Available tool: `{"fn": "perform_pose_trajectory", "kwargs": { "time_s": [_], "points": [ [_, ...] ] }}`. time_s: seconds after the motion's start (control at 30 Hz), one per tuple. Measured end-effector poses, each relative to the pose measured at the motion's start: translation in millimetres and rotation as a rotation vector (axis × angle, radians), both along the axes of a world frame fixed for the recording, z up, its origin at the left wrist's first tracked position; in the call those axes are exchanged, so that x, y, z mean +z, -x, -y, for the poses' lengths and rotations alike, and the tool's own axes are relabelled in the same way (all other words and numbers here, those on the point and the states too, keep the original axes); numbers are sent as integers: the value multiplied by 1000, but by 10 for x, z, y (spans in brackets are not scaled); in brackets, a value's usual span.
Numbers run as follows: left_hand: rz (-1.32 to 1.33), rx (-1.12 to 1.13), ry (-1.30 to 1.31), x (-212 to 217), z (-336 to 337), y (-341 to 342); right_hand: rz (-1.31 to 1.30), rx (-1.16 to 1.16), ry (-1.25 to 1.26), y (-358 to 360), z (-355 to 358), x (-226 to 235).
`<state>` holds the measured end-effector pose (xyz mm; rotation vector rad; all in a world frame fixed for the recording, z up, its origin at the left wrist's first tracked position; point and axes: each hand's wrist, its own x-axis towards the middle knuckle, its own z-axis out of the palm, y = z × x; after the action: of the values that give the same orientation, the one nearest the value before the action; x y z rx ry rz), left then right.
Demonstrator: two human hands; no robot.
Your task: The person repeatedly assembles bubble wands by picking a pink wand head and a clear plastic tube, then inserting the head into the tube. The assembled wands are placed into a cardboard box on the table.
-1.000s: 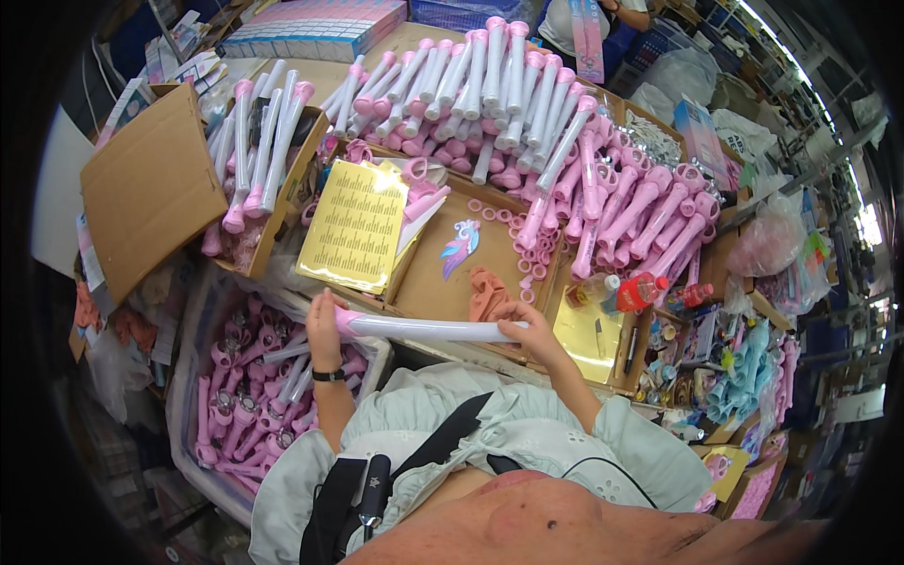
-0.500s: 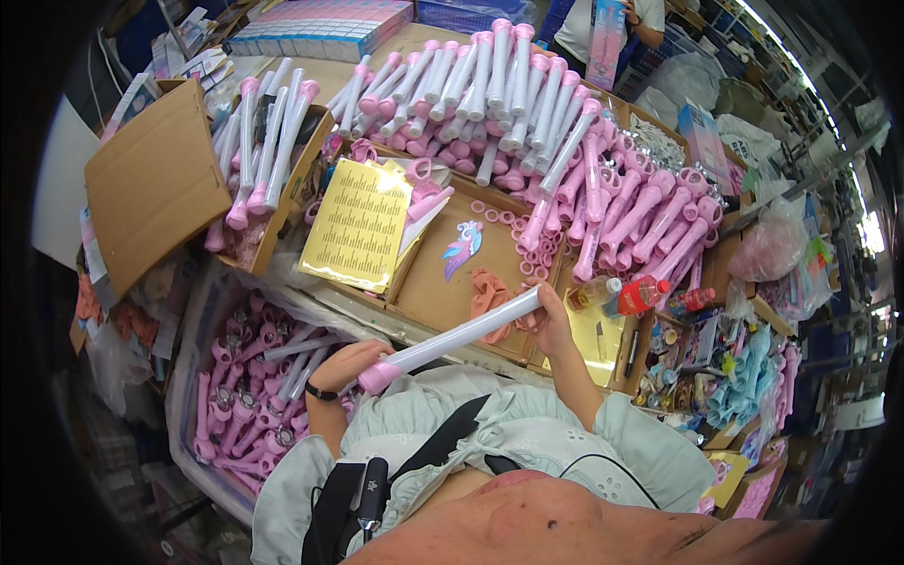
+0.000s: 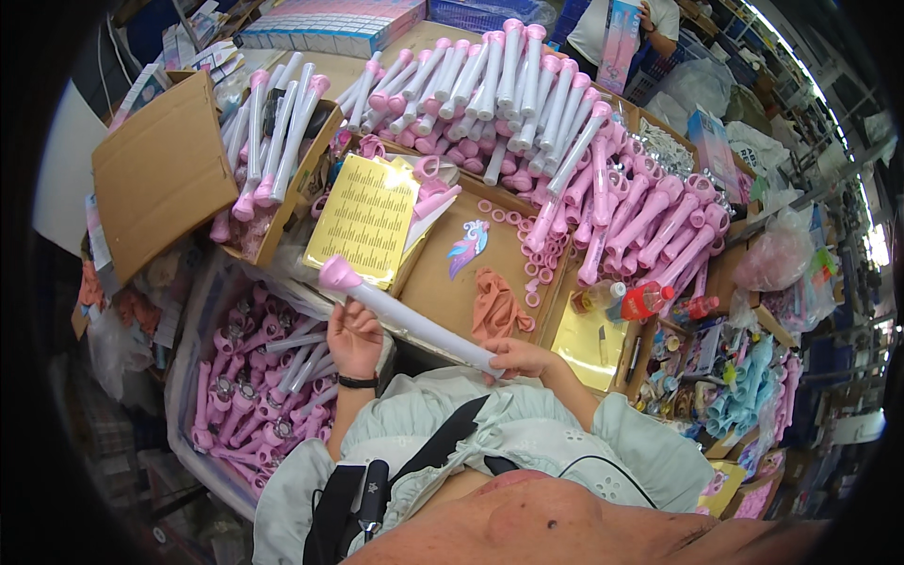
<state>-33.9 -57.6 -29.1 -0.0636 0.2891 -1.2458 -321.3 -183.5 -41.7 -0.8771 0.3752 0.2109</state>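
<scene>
A white tube with a pink end cap (image 3: 414,325) slants across in front of me, its pink end up at the left. My right hand (image 3: 524,359) is closed round the lower white end, thumb on top. Just under the capped end is my left hand (image 3: 355,341), palm turned up, fingers loosely curled and apart, not wrapped round the tube; whether the fingertips touch it I cannot tell. Beyond the tube lies a cardboard tray (image 3: 443,292) with an orange cloth (image 3: 496,306), a unicorn-like sticker (image 3: 467,247) and pink rings (image 3: 532,254).
Gold sticker sheets (image 3: 363,221) lie left of the tray. Pink-capped white tubes (image 3: 471,89) are heaped at the back. Lower left stands a plastic bin (image 3: 179,377) of pink handles. Bottles (image 3: 647,299) stand at the right. Another person (image 3: 650,24) holds a box at the far side.
The tube has swung round: its pink end rose from beside my lap to the upper left, while the white end came down. My left hand has loosened from it and turned palm up.
</scene>
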Motion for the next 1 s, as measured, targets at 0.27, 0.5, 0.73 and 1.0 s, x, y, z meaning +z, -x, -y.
{"fn": "perform_pose_trajectory", "kwargs": {
  "time_s": [0.27,0.5,0.73,1.0],
  "points": [
    [310,-235,-325,-212,-119,123,321,-504,-89,-23,522,212],
    [138,25,-462,-495,-567,-166,-199,-1003,838,-227,2560,432],
    [172,264,-516,-443,-1086,-155,-489,-1147,1091,-478,3680,139],
    [177,364,-567,-415,-1320,-93,-351,-1285,847,-766,4194,-57]
  ]
}}
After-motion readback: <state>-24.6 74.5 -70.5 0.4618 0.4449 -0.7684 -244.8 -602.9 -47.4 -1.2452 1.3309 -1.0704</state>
